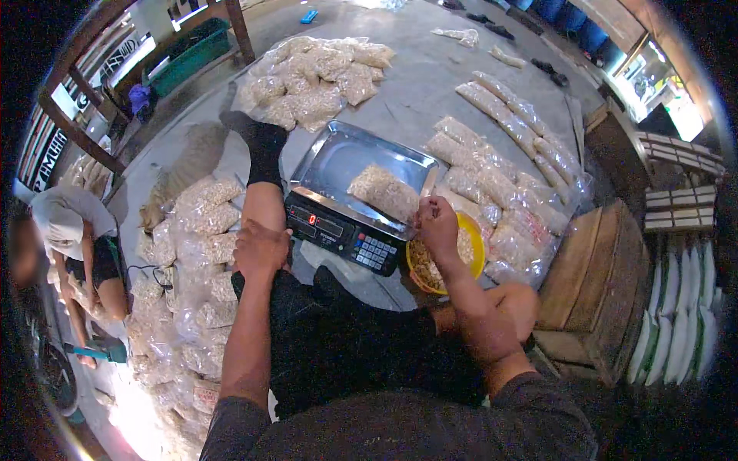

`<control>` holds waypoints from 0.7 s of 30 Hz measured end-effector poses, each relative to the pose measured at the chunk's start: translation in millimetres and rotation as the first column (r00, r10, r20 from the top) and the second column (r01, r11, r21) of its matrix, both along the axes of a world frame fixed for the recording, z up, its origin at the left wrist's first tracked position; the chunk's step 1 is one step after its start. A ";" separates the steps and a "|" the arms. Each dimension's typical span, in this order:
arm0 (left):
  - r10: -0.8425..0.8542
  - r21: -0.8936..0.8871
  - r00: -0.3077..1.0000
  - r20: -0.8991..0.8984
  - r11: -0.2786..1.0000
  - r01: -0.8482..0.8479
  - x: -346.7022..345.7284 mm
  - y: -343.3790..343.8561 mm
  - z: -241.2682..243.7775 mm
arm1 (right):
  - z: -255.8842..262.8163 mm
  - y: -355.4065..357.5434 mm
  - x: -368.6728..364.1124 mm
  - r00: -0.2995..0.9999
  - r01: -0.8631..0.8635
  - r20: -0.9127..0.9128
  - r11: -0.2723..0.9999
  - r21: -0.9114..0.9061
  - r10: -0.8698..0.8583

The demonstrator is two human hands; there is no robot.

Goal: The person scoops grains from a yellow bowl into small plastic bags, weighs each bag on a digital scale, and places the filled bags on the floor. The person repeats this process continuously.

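Note:
A clear plastic bag of pale dry pieces [383,190] lies on the metal pan [346,151] of a digital scale. My right hand [438,227] pinches the near right end of that bag at the pan's edge. The scale's black front [331,230], with a lit display and keypad, faces me. Below my right wrist stands a yellow basin [477,266], partly filled with similar loose pieces. My left hand [262,246] rests on my bent left leg [265,207] and holds nothing.
Filled plastic bags [314,78] are heaped beyond the scale; more bags [478,167] lie right and others [207,253] left. A cat [190,161] lies by the left pile. Another person [86,248] bends at far left. Wooden boxes [599,288] stand at right.

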State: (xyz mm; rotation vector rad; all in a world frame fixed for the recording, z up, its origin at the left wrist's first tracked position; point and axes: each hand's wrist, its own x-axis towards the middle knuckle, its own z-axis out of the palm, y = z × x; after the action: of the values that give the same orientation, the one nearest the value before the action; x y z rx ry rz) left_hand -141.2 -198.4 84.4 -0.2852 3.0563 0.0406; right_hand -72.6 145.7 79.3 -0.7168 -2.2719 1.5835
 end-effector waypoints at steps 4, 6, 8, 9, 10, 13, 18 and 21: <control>0.037 -0.017 0.995 0.097 0.999 -0.035 -3.7 10.1 10.0 | -19.5 34.8 23.4 0.992 -0.122 0.018 0.895 0.430 0.127; 0.055 -0.023 0.991 0.120 0.998 -0.053 -2.6 13.8 14.7 | -18.5 50.0 45.6 0.976 -0.195 0.158 0.920 0.341 0.149; 0.026 -0.057 0.995 0.098 0.998 -0.020 -2.0 12.6 7.9 | -7.6 56.7 63.1 0.977 -0.188 0.154 0.938 0.292 0.148; 0.007 -0.075 0.996 0.088 0.997 0.000 -1.5 13.7 5.0 | -5.3 60.2 72.2 0.989 -0.141 0.085 0.947 0.289 0.121; 0.009 -0.064 0.995 0.101 0.998 -0.003 -0.8 12.3 6.3 | 3.6 56.9 74.9 0.995 -0.103 0.012 0.955 0.279 0.104; 0.008 -0.051 0.995 0.096 0.999 -0.003 2.7 5.5 6.6 | 48.9 32.1 81.8 0.980 0.028 -0.197 0.997 0.077 -0.012; 0.000 -0.078 1.000 0.018 0.997 0.001 3.3 19.1 6.4 | -29.0 77.6 72.6 0.910 -0.365 0.362 0.802 0.473 0.201; 0.001 -0.064 1.000 -0.009 0.998 -0.002 2.0 12.4 1.0 | -14.6 69.1 71.0 0.971 -0.238 0.108 0.912 0.333 0.213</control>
State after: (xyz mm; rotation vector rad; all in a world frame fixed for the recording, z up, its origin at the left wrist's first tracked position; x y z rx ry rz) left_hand -139.2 -186.1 85.5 -0.2919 3.0702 -0.0563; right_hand -1.5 214.8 64.7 -0.4352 -2.6699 1.2073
